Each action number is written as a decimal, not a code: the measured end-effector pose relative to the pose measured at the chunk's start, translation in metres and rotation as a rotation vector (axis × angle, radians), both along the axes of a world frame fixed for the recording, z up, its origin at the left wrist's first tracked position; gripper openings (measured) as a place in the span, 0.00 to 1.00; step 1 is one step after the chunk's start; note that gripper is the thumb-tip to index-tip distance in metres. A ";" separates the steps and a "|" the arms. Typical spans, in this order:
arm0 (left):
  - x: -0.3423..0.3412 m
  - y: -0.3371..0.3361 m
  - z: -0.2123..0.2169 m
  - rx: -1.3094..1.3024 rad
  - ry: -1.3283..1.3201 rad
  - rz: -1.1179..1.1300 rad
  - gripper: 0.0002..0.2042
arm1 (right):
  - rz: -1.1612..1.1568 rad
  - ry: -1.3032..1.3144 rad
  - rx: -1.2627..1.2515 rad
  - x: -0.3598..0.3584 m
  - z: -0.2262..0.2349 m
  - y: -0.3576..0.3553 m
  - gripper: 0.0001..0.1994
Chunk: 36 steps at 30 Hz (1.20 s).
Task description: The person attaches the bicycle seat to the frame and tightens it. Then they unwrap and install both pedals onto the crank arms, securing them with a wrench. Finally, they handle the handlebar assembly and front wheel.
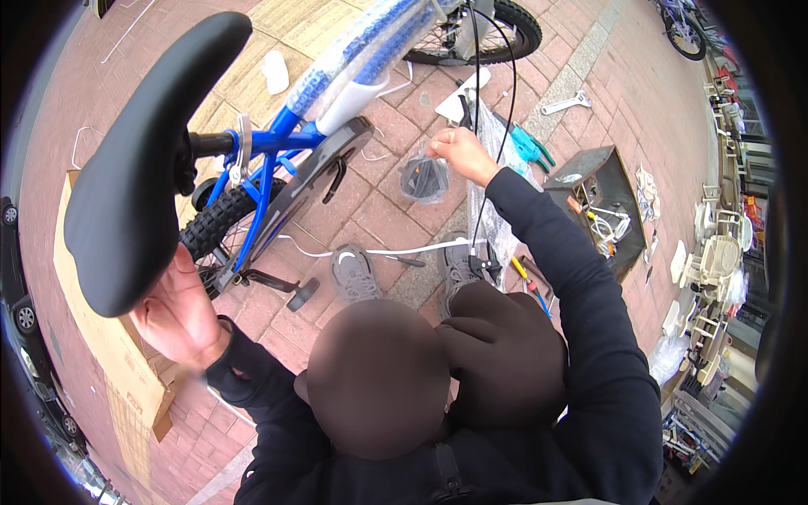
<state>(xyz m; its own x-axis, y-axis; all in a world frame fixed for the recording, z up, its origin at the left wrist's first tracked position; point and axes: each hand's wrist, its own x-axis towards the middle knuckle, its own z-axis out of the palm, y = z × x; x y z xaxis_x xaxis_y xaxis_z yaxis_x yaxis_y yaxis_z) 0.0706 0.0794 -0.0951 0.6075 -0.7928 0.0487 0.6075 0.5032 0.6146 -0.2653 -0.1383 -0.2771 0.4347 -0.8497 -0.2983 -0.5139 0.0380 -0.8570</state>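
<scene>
Left hand grips the black saddle from below; right hand pinches a clear plastic bag. Surface: outdoor brick pavement. The blue bicycle runs lengthwise from the saddle at lower left toward its far wheel at upper right.

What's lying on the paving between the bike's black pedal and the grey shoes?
Only bare red brick paving separates the black pedal from the nearer grey shoe in the head view.
</scene>
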 end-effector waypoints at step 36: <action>-0.158 -0.044 0.018 0.317 -0.264 -0.769 0.06 | -0.094 -0.328 -0.526 -0.005 0.236 0.130 0.07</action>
